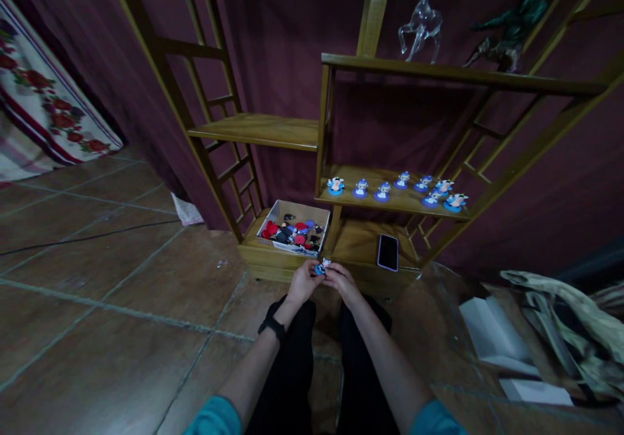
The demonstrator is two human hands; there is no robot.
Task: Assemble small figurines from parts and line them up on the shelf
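Observation:
A small figurine (322,266) with a blue base and a white and pink top is held between both hands, in front of the low shelf. My left hand (304,281) grips it from the left, and my right hand (341,280) pinches it from the right. Just beyond my left hand stands an open cardboard box (266,225) with red, purple and black figurines (298,232) jumbled inside. On the shelf board (348,199) above, several small figurines stand upright, among them a purple one (383,192) and a blue and pink one (335,186).
A phone (388,253) lies on the bottom shelf at right. Higher up stand a clear deer statue (423,22) and a dark statue (511,32). White boxes (497,331) and crumpled fabric (570,324) lie on the floor at right. A dark cable (97,232) crosses the tiles at left.

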